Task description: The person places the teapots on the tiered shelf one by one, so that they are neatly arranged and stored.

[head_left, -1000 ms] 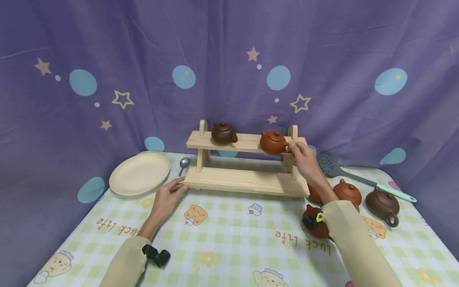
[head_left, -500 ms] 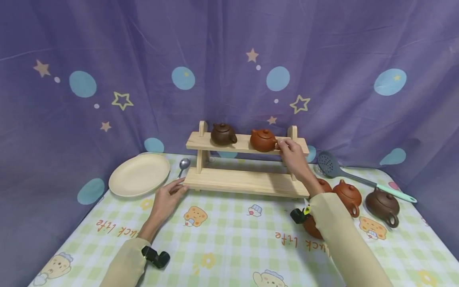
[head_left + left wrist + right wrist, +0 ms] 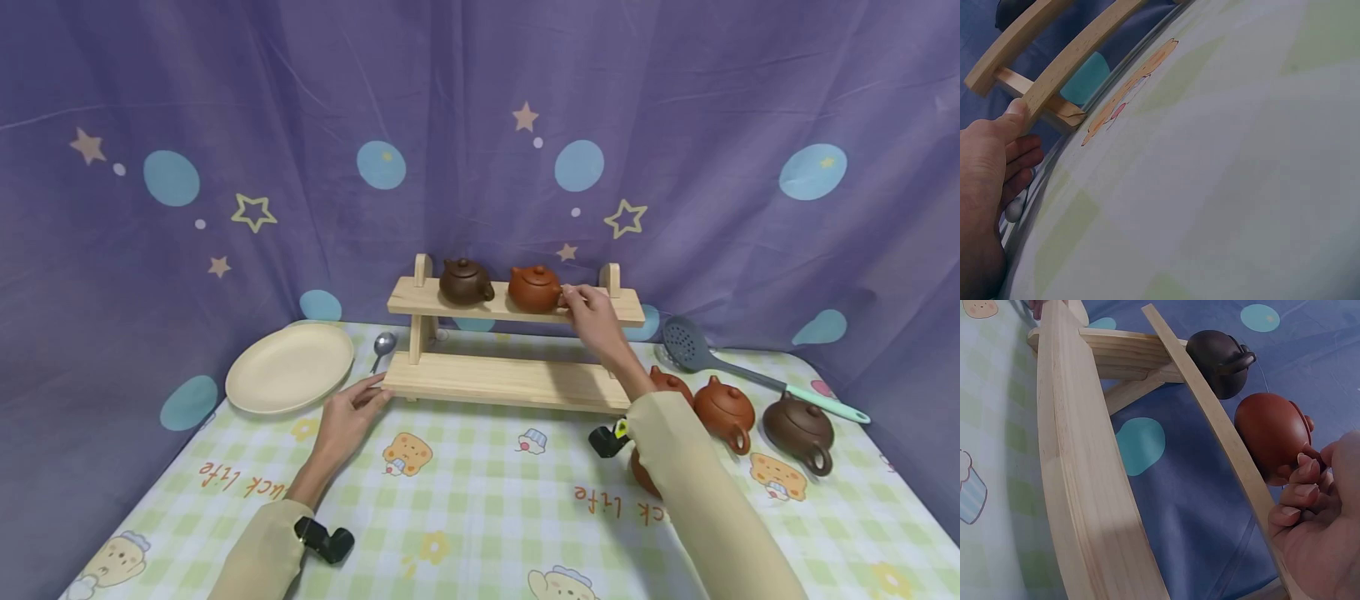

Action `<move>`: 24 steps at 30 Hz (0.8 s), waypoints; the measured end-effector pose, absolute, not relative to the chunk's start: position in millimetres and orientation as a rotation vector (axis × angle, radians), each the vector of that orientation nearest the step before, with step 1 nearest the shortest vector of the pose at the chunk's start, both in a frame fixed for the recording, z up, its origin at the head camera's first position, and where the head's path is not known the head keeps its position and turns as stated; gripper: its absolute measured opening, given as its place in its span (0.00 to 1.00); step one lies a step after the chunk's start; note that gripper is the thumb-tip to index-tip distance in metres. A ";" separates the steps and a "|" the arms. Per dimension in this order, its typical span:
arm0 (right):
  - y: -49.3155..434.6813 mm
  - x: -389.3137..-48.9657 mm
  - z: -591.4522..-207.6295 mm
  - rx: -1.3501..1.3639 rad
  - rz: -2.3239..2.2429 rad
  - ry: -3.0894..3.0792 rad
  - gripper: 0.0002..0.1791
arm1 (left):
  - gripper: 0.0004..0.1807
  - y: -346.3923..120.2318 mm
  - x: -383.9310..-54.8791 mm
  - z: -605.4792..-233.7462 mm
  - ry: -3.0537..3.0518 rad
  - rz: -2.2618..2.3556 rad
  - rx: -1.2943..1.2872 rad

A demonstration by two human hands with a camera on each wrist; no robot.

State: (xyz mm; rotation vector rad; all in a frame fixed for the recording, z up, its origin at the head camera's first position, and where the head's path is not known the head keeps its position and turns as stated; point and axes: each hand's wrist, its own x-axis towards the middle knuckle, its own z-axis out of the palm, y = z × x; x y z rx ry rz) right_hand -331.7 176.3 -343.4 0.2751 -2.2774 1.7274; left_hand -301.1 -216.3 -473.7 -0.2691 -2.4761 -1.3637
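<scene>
In the head view my right hand (image 3: 598, 323) pinches the handle of a reddish-brown teapot (image 3: 535, 289) at the upper tier of a wooden two-tier shelf (image 3: 502, 379). The teapot is upright, and the right wrist view shows it close against the upper board. A dark brown teapot (image 3: 465, 282) stands to its left on the same tier. My left hand (image 3: 350, 423) grips the left end of the lower board. In the left wrist view the thumb lies against the board's end, with the other fingers (image 3: 1022, 164) curled below it.
On the right of the table are several teapots: a reddish-brown one (image 3: 723, 412), a dark one (image 3: 798, 429) and others partly behind my right sleeve. A slotted skimmer (image 3: 693, 346) lies behind them. A cream plate (image 3: 291, 367) and a metal spoon (image 3: 385, 343) lie left of the shelf.
My right hand has moved left along the upper tier with the reddish-brown teapot, bringing it closer to the dark one. The left hand stays at the lower board's end.
</scene>
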 end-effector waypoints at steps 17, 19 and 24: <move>168.3 -335.1 -338.2 0.244 1.634 -2.370 0.23 | 0.26 -216.6 -300.0 -474.6 -2.474 -1.375 -0.269; 167.7 -335.3 -337.4 0.241 1.637 -2.373 0.24 | 0.26 -216.5 -300.1 -474.5 -2.476 -1.374 -0.268; 168.2 -335.0 -335.7 0.234 1.662 -2.379 0.23 | 0.26 -216.2 -300.8 -474.0 -2.480 -1.371 -0.264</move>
